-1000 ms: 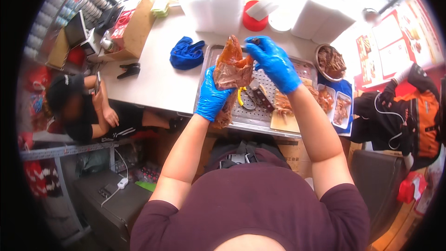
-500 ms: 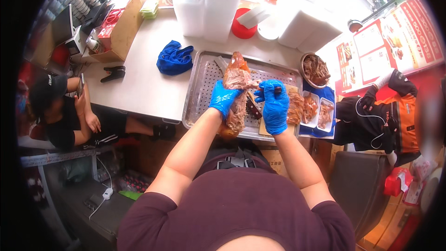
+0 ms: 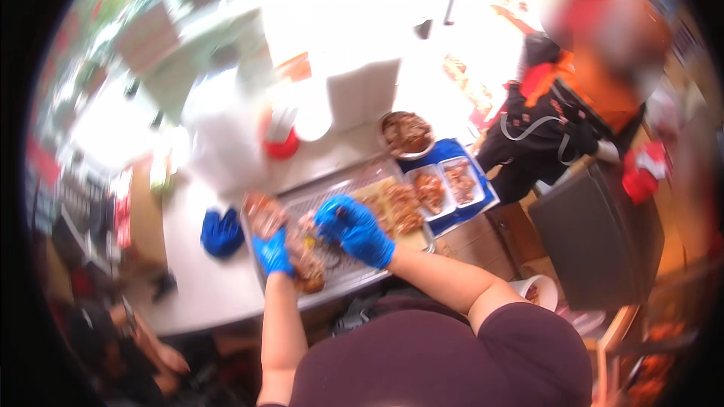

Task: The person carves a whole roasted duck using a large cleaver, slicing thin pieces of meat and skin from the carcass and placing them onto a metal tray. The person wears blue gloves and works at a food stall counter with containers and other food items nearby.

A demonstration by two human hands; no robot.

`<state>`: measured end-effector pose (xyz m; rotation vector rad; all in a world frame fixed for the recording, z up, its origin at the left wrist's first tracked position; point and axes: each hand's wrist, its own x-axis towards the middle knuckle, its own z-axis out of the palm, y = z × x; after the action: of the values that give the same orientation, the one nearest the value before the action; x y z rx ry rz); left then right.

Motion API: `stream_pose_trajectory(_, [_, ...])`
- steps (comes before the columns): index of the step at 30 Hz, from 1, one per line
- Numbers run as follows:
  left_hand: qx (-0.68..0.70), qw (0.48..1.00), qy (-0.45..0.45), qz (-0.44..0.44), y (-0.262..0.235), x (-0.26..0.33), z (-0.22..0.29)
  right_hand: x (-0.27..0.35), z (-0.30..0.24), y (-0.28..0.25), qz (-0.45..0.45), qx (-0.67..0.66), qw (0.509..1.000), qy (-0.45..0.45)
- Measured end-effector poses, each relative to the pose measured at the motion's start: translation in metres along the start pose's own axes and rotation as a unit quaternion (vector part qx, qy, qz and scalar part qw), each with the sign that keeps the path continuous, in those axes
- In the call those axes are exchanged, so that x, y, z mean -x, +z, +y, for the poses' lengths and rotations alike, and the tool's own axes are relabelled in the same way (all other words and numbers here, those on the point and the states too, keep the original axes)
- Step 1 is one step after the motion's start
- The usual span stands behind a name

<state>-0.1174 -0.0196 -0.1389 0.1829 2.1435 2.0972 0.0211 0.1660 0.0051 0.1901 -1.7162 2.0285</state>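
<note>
Both my hands wear blue gloves and work over a metal tray [image 3: 354,275] on a white counter. My left hand [image 3: 273,252] grips a large brown roasted piece of meat [image 3: 302,256] that lies across the tray's left part. My right hand [image 3: 353,229] rests closed on the same meat from the right; the picture is too blurred to tell whether it holds a tool. More cut meat [image 3: 396,209] lies on a board at the tray's right end.
Two white trays of cut meat [image 3: 445,185] sit on a blue cloth, with a round bowl of meat [image 3: 406,133] behind. A blue rag [image 3: 222,232] lies left of the tray. A person in orange and black [image 3: 562,117] stands at right; another person's arm [image 3: 143,335] is lower left.
My head has turned, so the whole view has swung and blurred. The meat, held up a second ago, now lies low on the tray with both hands still on it.
</note>
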Motion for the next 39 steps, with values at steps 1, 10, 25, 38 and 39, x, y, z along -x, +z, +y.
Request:
stream_pose_trajectory(1, [0.005, 1.0, 0.014, 0.024, -0.025, -0.008, -0.027, -0.003, -0.016, 0.004, -0.007, -0.044, 0.998, 0.041])
stream_pose_trajectory(10, [-0.374, 0.915, 0.138, -0.053, 0.04, 0.057, 0.086, 0.017, 0.013, -0.068, -0.11, 0.077, 0.976, 0.173])
stream_pose_trajectory(25, [-0.028, 0.971, 0.112, -0.211, 0.161, 0.08, 0.115, 0.013, -0.031, -0.122, -0.049, -0.115, 0.977, 0.171])
stream_pose_trajectory(38, [0.168, 0.981, -0.085, 0.038, 0.221, 0.058, 0.118, 0.019, -0.041, -0.148, -0.116, 0.144, 0.974, -0.131])
stream_pose_trajectory(39, [0.207, 0.968, -0.131, 0.054, 0.231, 0.062, 0.128, 0.023, -0.04, -0.153, -0.1, 0.114, 0.982, -0.108])
